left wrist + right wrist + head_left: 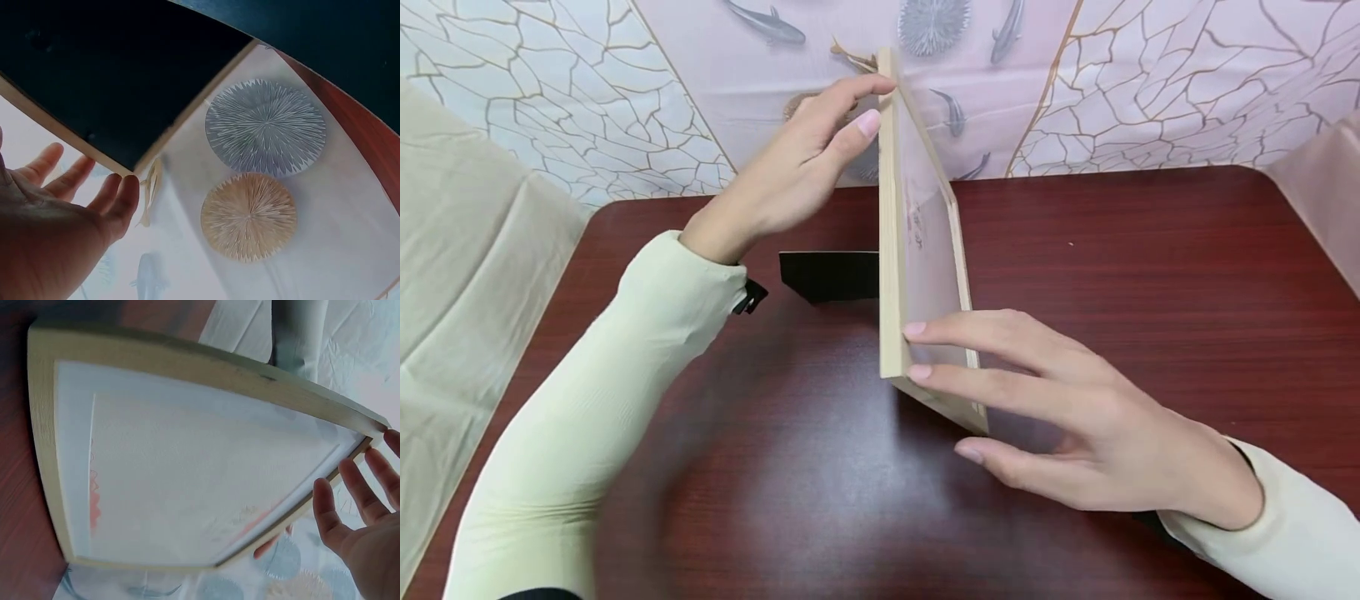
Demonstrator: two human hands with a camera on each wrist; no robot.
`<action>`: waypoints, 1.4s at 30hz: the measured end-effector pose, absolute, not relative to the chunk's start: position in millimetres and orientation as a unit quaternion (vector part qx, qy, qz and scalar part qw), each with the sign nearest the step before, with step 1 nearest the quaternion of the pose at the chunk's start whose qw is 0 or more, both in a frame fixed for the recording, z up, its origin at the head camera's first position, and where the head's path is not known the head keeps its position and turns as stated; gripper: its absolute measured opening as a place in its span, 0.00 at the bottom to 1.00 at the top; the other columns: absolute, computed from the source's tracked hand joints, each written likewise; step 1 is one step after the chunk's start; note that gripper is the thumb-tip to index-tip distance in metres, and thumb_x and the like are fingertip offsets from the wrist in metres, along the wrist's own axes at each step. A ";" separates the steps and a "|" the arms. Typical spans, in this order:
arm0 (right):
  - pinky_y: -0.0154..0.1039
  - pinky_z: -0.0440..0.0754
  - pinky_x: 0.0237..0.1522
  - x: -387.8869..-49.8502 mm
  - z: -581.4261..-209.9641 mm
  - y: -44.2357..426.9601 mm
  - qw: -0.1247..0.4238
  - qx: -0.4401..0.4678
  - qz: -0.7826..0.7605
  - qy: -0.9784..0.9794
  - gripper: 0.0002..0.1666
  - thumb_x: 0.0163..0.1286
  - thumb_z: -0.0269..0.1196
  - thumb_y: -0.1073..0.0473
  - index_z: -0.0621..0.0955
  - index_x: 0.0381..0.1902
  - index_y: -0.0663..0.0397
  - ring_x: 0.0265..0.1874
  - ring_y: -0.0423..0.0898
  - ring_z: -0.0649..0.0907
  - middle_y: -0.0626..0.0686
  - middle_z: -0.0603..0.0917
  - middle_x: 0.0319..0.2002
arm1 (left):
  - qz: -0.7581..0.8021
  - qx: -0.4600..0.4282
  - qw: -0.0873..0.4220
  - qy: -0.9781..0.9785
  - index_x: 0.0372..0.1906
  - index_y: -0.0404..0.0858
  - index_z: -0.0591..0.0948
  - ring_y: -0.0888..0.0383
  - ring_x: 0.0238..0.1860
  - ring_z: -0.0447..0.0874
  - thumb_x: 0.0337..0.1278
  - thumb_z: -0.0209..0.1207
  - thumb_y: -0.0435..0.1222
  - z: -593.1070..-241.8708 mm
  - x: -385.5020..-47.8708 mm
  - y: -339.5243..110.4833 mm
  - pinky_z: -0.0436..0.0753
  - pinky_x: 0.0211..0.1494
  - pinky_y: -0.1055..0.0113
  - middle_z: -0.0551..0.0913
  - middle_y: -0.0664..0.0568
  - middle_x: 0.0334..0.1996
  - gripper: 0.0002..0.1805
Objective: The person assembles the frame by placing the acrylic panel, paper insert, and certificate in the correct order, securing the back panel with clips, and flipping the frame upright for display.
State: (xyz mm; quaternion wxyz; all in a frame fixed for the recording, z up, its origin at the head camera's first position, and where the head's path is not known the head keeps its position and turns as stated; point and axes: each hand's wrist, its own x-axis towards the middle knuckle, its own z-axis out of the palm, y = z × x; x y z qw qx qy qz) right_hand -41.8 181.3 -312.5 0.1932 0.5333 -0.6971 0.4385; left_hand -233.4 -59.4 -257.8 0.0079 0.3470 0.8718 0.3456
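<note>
A picture frame (891, 250) with a pale wooden border stands upright, its edge toward me in the head view. Behind its clear front, a whitish sheet (187, 469) with faint reddish marks shows in the right wrist view. Its back panel (119, 75) is black, and a black easel stand (829, 277) juts out to the left. My left hand (790, 167) touches the frame's far upper corner with its fingertips, thumb beside the back. With fingers extended, my right hand (1067, 408) touches the near edge from the front side; its thumb is apart from the frame.
The frame and its stand are on a dark red wooden table (1150, 317). Behind the table hangs a patterned cloth (1157, 83) with fish and round motifs. Pale cloth (467, 292) also hangs along the left side.
</note>
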 end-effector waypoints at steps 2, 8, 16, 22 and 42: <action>0.45 0.74 0.71 -42.0 -307.6 176.4 0.192 0.535 0.422 -0.706 0.27 0.66 0.72 0.64 0.82 0.63 0.67 0.66 0.58 0.80 0.67 0.79 0.67 | 0.354 0.357 0.016 0.865 0.79 0.52 0.66 0.65 0.75 0.61 0.84 0.39 0.52 -256.3 -237.0 -55.4 0.59 0.79 0.68 0.72 0.62 0.74 0.28; 0.43 0.70 0.73 -43.7 -300.3 164.7 0.188 0.536 0.362 -0.740 0.30 0.67 0.71 0.62 0.81 0.67 0.61 0.69 0.55 0.77 0.64 0.75 0.71 | 0.375 0.370 0.045 0.849 0.80 0.49 0.64 0.68 0.73 0.63 0.85 0.37 0.50 -251.4 -243.7 -41.6 0.59 0.77 0.75 0.69 0.58 0.76 0.28; 0.42 0.71 0.72 -57.5 -300.2 161.3 0.214 0.534 0.362 -0.734 0.27 0.69 0.69 0.60 0.82 0.64 0.63 0.67 0.55 0.78 0.65 0.78 0.68 | 0.358 0.363 0.040 0.859 0.81 0.52 0.62 0.65 0.75 0.57 0.85 0.36 0.51 -250.7 -240.5 -43.1 0.57 0.78 0.71 0.67 0.63 0.77 0.28; 0.42 0.73 0.74 -98.6 -299.7 189.6 0.229 0.425 0.394 -0.782 0.23 0.65 0.70 0.67 0.85 0.58 0.66 0.67 0.51 0.80 0.64 0.82 0.64 | 0.344 0.375 -0.008 0.861 0.81 0.51 0.64 0.63 0.78 0.54 0.84 0.40 0.50 -259.9 -217.4 -73.8 0.56 0.79 0.66 0.65 0.65 0.79 0.28; 0.41 0.76 0.66 -233.8 -263.4 212.5 0.109 0.221 0.344 -0.906 0.35 0.73 0.51 0.68 0.78 0.73 0.37 0.75 0.32 0.68 0.37 0.70 0.78 | 0.263 0.554 -0.164 0.773 0.69 0.37 0.77 0.39 0.76 0.64 0.84 0.43 0.53 -282.1 -81.2 -118.1 0.58 0.81 0.48 0.74 0.43 0.73 0.29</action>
